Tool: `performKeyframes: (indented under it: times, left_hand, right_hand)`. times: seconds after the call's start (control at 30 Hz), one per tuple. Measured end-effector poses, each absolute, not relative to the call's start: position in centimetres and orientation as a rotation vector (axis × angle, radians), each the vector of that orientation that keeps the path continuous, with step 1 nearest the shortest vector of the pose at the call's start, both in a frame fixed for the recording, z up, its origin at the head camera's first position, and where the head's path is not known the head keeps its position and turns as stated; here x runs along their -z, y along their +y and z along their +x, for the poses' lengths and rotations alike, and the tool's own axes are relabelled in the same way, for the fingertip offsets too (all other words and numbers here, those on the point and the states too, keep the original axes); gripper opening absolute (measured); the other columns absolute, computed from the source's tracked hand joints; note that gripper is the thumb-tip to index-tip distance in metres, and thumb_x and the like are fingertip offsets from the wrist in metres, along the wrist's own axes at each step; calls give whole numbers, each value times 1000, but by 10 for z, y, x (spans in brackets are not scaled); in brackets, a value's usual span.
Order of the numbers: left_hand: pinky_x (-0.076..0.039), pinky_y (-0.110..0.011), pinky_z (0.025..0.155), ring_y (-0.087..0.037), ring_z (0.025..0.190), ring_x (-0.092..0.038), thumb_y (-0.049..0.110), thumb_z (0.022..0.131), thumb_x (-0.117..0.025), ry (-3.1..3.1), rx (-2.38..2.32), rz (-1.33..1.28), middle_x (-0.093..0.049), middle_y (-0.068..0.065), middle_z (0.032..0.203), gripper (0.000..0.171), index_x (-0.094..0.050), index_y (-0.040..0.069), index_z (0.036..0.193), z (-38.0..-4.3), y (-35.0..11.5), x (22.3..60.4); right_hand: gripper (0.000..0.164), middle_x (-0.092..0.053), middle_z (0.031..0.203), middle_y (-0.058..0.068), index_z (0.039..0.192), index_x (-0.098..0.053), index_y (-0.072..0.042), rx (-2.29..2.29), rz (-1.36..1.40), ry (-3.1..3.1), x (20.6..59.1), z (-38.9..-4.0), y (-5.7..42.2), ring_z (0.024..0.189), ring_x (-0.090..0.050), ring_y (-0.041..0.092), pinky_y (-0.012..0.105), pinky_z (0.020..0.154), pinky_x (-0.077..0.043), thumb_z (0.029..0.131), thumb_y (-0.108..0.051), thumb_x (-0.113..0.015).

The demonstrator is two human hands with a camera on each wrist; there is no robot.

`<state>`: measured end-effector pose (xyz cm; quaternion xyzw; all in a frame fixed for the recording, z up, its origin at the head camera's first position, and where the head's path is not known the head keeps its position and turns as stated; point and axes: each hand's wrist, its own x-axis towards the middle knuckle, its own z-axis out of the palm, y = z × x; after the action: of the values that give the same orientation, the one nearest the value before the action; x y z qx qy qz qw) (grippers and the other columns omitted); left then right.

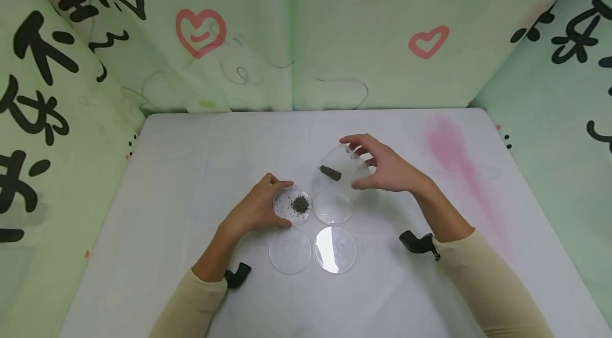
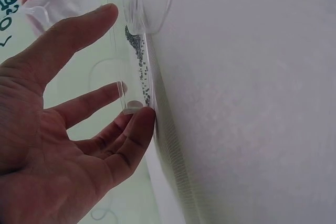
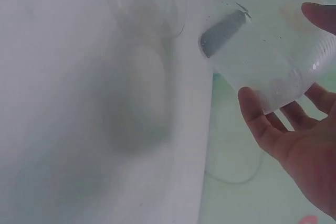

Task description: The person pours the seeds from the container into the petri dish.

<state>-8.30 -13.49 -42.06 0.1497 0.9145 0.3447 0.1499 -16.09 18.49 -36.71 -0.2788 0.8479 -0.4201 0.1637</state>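
Observation:
My left hand (image 1: 260,204) holds the rim of a clear petri dish (image 1: 283,209), its thumb and fingers on opposite sides. A small heap of dark granules (image 1: 300,204) lies in that dish, with grains scattered around it. My right hand (image 1: 389,167) grips a clear plastic cup (image 3: 268,61), tilted and raised above the table. Dark granules (image 1: 330,172) gather in a band along the cup's lower side. Just below the cup stands a second clear dish (image 1: 333,209), with no granules visible in it. Fingertips (image 2: 142,121) of the left hand touch the first dish's edge.
Two clear round dishes or lids lie nearer to me, the left one (image 1: 289,251) beside the right one (image 1: 336,250), which reflects light. A white cloth covers the table (image 1: 201,157). Green curtains (image 1: 325,35) with drawings enclose its back and sides.

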Motion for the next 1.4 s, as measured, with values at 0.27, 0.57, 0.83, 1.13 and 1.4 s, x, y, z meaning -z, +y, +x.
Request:
performKeyframes:
  times: [0.27,0.57,0.83,1.13,1.4]
  left_hand:
    - [-52,-44,98,-27,112,-59,16,69,-97,2627,-1002,433,-53,-13,122,87,-59,8,147,-82,-136,421]
    - [-53,-45,99,-28,114,-59,16,69,-97,2634,-997,421,-54,-13,123,87,-59,9,147,-82,-134,422]
    - [-52,-44,98,-28,113,-59,16,69,-97,2644,-993,417,-54,-12,122,88,-58,9,147,-81,-133,423]
    - [-52,-43,100,-28,115,-59,16,69,-97,2649,-985,404,-53,-12,123,91,-56,8,149,-79,-133,424]
    - [-52,-47,104,-32,123,-56,19,71,-97,2726,-979,394,-47,-15,139,95,-51,12,153,-68,-134,414]
  right_hand:
    - [86,-44,151,12,155,-42,-14,1345,-601,2422,391,-167,216,135,-49,35,55,108,-45,80,0,-83]
    - [87,-39,155,15,154,-34,-7,1385,-481,2434,408,-170,227,139,-48,37,56,112,-45,81,3,-81]
    - [89,-37,155,19,152,-30,-5,1339,-414,2466,418,-169,235,143,-48,41,57,114,-43,80,1,-82]
    - [92,-37,154,18,151,-29,-6,1341,-418,2454,423,-166,240,143,-48,41,55,112,-43,78,2,-83]
    - [95,-37,153,20,151,-27,-5,1323,-421,2479,423,-164,238,144,-46,44,59,117,-37,76,1,-85]
